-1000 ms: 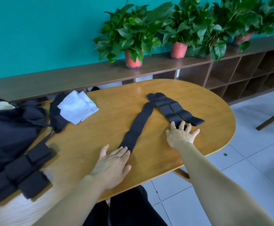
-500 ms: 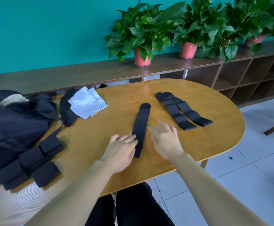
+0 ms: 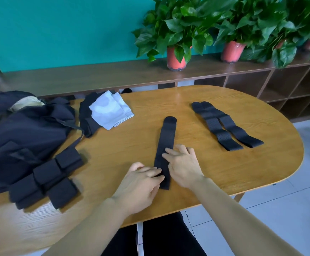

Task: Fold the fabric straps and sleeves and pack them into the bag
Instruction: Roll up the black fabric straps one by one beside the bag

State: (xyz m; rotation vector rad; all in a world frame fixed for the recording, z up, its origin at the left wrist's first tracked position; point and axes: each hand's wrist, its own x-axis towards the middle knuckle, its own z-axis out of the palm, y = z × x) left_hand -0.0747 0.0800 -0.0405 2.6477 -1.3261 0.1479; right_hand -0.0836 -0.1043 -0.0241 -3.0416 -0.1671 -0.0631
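Both my hands lie flat, fingers loose, on the near end of 1 black strap [image 3: 166, 141] on the desk [image 3: 224, 172]: left hand [image 3: 141, 183], right hand [image 3: 182, 168]. Neither seems to pinch it. The bag [image 3: 21, 137] sits far left.

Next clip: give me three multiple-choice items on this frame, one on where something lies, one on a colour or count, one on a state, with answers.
1. Where do the white sleeves lie?
A. left rear of the table
B. on the floor
C. on the shelf

2. How many black straps lie flat near the table's right end?
A. one
B. two
C. four

3. What are both hands doing?
A. lifting the bag
B. hanging off the table
C. resting on the middle strap

Answers: A, the sleeves sit beside the dark bag; B, the strap pair lies side by side; C, the left hand and right hand press its near end.
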